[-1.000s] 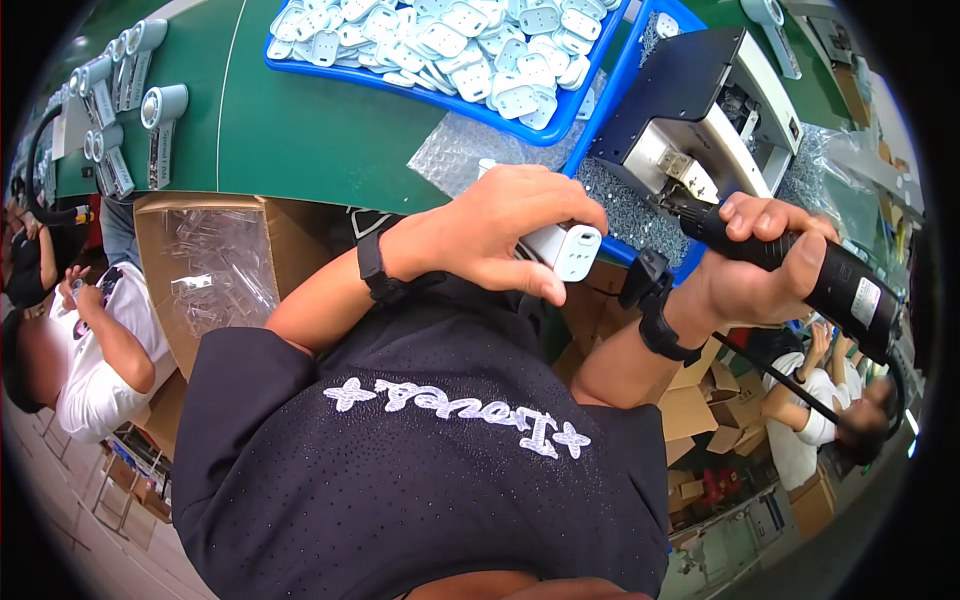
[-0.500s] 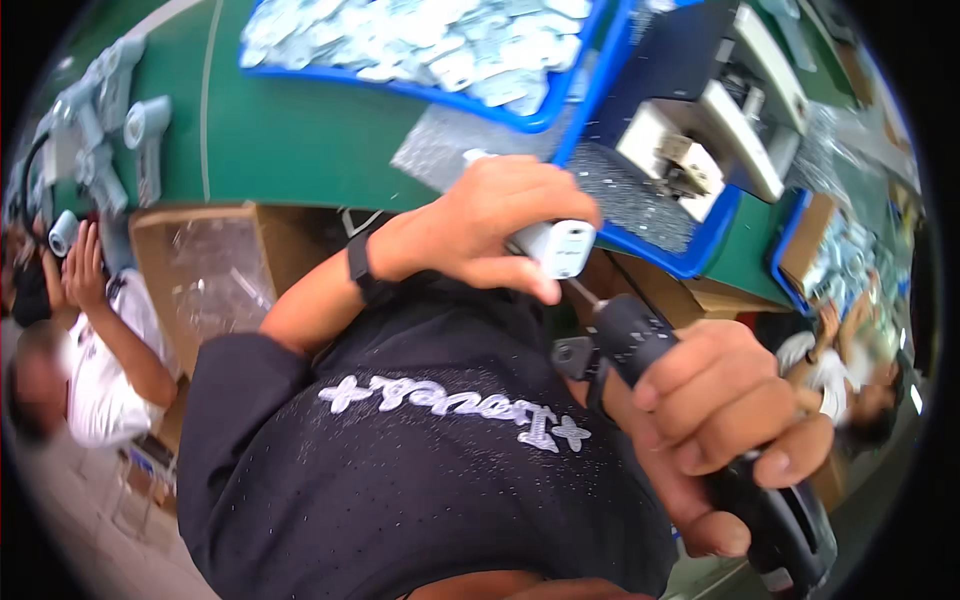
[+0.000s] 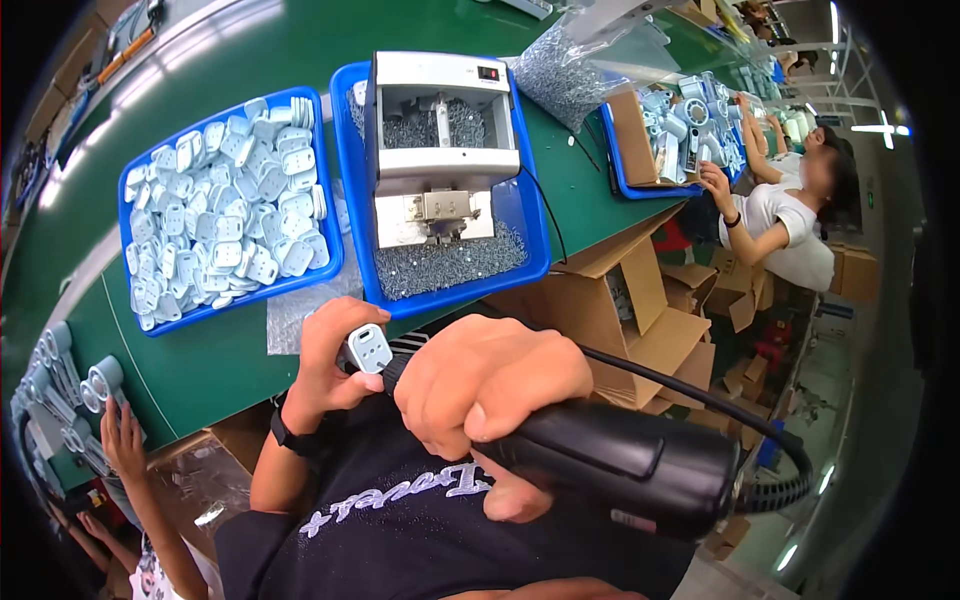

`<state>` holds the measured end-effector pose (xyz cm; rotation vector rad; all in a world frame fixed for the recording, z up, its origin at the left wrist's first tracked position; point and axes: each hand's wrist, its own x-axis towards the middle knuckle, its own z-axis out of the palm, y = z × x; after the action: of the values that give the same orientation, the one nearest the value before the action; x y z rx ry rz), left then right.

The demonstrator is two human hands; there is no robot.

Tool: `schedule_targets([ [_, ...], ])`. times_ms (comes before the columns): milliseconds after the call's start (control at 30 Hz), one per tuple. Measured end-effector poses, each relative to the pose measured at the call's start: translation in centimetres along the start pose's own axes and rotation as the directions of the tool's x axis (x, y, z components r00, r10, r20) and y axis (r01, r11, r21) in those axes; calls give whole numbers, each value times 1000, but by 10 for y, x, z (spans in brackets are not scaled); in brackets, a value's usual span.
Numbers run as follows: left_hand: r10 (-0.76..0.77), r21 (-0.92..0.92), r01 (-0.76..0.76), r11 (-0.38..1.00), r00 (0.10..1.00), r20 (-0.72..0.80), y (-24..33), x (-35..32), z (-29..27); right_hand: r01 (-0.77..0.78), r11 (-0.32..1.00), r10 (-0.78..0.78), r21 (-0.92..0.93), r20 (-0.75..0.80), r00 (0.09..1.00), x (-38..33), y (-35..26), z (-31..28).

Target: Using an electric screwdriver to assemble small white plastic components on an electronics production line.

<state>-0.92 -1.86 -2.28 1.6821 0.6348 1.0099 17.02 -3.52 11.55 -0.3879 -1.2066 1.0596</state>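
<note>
My left hand (image 3: 325, 365), a dark band on its wrist, pinches a pale blue plastic housing (image 3: 370, 350) whose end face has small holes. Wrapped in my right hand (image 3: 490, 390) is a black electric screwdriver (image 3: 630, 465), a thick cable running from its back end. Its ribbed nose is right beside the housing's end face; the bit tip cannot be made out. Just beyond my hands, a white and grey screw feeder (image 3: 445, 160) stands in a blue tray (image 3: 540, 235) strewn with small screws.
Left of the feeder, another blue tray (image 3: 325, 200) is heaped with pale blue covers (image 3: 225, 200). A bag of screws (image 3: 560, 75) lies behind. Cardboard boxes (image 3: 620, 310) stand below the green table (image 3: 240, 385) on the right. Co-workers sit on both sides, one person (image 3: 775, 215) at the right.
My view has swung, bringing the whole feeder and both trays into sight. The screwdriver's nose has come closer to the housing, and its body now lies more level. Both hands keep their hold.
</note>
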Motion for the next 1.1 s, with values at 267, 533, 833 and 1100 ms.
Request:
schedule_targets([
  [267, 98, 647, -306, 698, 936, 337, 60, 50, -60, -37, 978, 101, 207, -310, 945, -25, 16, -15],
  [533, 168, 952, -135, 273, 982, 90, -45, 204, -178, -144, 923, 33, -358, -300, 954, -78, 91, -33],
  [833, -203, 971, -185, 152, 956, 214, -119, 249, -191, -80, 824, -42, -561, -201, 979, -77, 89, -30],
  [1100, 252, 844, -54, 534, 963, -98, -21, 175, -165, -131, 934, 5, -332, -357, 934, -71, 74, -36],
])
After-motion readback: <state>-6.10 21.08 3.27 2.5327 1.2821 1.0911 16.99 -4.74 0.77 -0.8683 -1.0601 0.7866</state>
